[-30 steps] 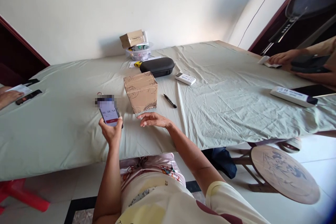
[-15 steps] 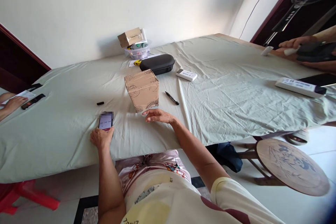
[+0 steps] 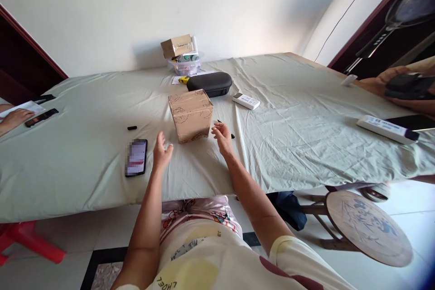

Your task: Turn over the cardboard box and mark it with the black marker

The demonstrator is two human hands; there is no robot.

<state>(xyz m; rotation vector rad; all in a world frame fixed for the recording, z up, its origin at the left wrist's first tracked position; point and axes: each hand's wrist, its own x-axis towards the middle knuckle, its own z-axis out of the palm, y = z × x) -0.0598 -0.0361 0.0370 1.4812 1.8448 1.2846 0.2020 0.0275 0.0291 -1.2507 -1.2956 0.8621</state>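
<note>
Cardboard box (image 3: 191, 118) sits on the cloth (image 3: 91, 145), roughly between left hand (image 3: 162, 152) and right hand (image 3: 223, 138), both empty, thumbs spread from fingers. Looks like the reach-in step to me; next move probably wants both palms pressing evenly.

At bottom centre, a short-sleeved cream shirt (image 3: 234, 258) bears yellow patches, dark lettering and maroon shapes, above it pink patterned bottoms (image 3: 219, 206).
</note>
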